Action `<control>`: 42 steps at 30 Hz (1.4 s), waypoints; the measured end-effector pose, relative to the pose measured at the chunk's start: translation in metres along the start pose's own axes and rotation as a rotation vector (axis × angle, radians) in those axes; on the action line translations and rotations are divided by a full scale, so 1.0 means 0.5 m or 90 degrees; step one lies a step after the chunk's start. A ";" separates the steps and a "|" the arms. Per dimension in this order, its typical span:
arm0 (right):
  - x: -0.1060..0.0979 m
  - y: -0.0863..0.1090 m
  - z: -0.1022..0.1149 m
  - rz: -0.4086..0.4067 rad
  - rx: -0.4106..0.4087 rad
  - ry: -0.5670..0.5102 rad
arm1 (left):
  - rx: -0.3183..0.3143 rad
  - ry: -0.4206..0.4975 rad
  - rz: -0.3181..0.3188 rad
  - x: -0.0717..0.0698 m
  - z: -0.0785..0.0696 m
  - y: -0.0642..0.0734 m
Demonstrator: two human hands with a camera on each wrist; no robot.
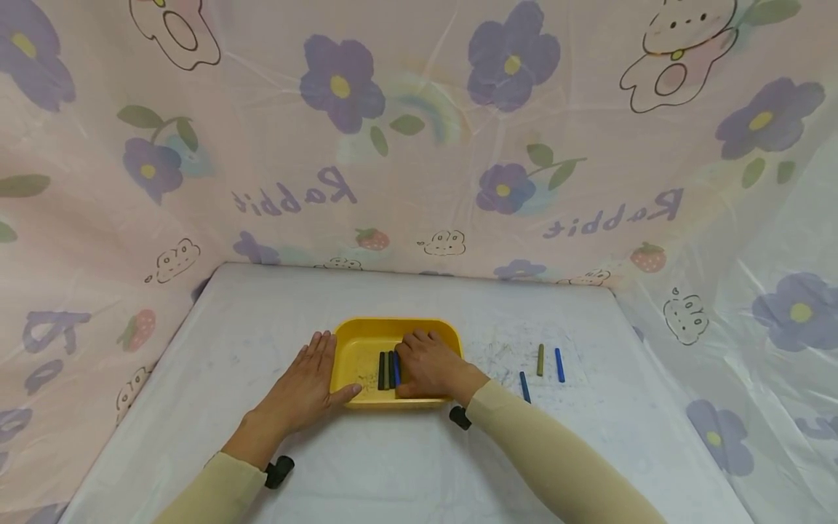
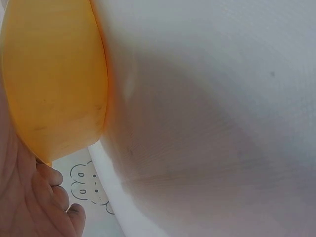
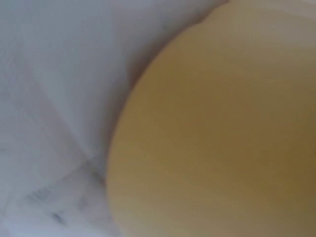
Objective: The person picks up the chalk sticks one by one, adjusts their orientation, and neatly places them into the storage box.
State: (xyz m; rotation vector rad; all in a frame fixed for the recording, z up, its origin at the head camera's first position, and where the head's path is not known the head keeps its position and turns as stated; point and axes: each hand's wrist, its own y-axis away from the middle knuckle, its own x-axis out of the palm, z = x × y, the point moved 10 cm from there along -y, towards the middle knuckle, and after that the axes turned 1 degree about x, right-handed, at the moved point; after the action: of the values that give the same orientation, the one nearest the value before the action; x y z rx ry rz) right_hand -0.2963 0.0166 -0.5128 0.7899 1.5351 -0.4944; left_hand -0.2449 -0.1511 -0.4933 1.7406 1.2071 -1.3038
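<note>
A yellow tray stands on the white-covered table in the head view. My left hand lies along its left wall, fingers straight and thumb over the front left corner; the left wrist view shows the palm against the yellow side. Inside the tray, my right hand has its fingers bent and holds a blue crayon between finger and thumb, its grip partly hidden. Directly left of that crayon, several dark and olive crayons lie side by side. In the right wrist view, only the tray's blurred outer wall and the tabletop show.
Right of the tray lie an olive crayon, a bright blue crayon and a darker blue crayon, the last close to my right sleeve. Dark smudges mark the white cover there. A patterned curtain encloses the table's back and sides.
</note>
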 end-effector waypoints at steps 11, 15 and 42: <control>-0.001 0.001 0.000 -0.007 -0.001 0.003 | -0.003 0.002 0.002 0.000 -0.001 0.000; -0.001 0.001 0.000 -0.008 0.002 0.002 | -0.004 0.003 0.001 0.001 -0.001 0.000; 0.000 0.000 -0.001 0.004 0.006 -0.009 | -0.003 0.007 0.002 0.006 0.000 0.000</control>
State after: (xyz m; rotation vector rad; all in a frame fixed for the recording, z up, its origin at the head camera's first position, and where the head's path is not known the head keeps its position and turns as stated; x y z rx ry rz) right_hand -0.2967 0.0170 -0.5128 0.7965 1.5181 -0.5012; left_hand -0.2448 -0.1503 -0.4961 1.7471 1.2133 -1.2899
